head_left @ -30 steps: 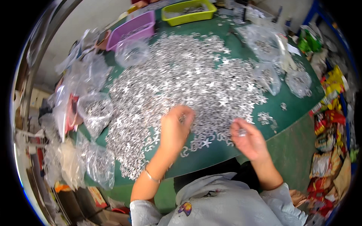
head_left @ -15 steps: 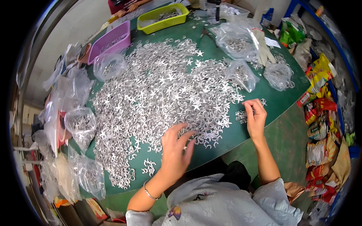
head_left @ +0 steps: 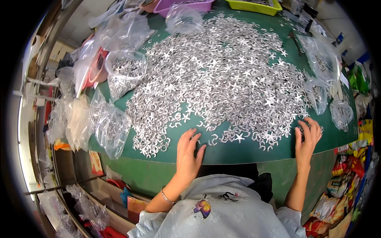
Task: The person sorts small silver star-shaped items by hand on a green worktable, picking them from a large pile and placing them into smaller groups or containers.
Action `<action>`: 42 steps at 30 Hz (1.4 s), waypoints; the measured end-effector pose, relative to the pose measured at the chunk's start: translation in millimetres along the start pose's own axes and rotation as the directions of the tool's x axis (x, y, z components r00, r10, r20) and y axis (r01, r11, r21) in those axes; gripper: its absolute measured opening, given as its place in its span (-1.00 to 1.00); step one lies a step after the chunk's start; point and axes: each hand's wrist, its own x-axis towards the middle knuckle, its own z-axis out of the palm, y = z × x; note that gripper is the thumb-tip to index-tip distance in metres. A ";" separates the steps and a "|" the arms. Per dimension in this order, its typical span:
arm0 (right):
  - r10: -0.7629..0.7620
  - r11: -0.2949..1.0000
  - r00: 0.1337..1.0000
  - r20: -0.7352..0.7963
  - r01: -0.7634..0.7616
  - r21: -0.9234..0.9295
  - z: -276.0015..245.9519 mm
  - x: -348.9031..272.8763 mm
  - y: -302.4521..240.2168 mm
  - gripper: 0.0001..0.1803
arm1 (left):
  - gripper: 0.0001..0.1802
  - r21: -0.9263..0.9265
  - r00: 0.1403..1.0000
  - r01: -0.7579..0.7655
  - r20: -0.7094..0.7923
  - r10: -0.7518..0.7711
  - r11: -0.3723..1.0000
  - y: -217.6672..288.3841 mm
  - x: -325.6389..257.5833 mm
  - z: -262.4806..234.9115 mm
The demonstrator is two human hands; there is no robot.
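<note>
Spreading the left hand [head_left: 188, 154] loosely wide at near left beside silvery pieces [head_left: 222, 79] heaped mid-table, and curving the right hand [head_left: 307, 142] over others at near right, with any grip impossible to tell.

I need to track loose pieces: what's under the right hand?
Under the right hand, silver pieces show between thumb and fingers; anything beneath the palm is covered.

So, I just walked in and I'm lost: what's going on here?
At a green table, a person works barehanded at a spread of small silver pieces, some star-shaped. The left hand is by the near edge; the right hand is over pieces farther right, and whether it grips any is unclear. Clear bags lie on both sides.
</note>
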 end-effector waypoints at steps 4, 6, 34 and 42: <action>-0.167 0.872 0.956 0.241 0.030 0.488 18.8 1.4 -73.4 -0.72 | -0.50 0.045 1.000 0.023 0.009 -0.023 0.999 -8.7 -10.5 1.1; -0.377 0.809 0.900 0.221 0.203 0.552 33.6 3.4 -108.3 -0.62 | -0.52 0.025 0.999 0.019 0.037 -0.020 1.000 -14.7 -13.6 3.3; -0.320 0.875 0.779 0.539 0.026 0.483 50.4 -38.6 -178.2 -0.28 | -0.39 -0.491 0.981 0.123 -0.074 -0.181 0.863 -30.9 -41.2 -11.9; -0.319 0.822 0.814 0.486 -0.018 0.570 49.3 -26.2 -179.1 -0.34 | -0.28 -0.374 0.997 0.067 -0.005 -0.075 0.925 -30.5 -41.7 -16.8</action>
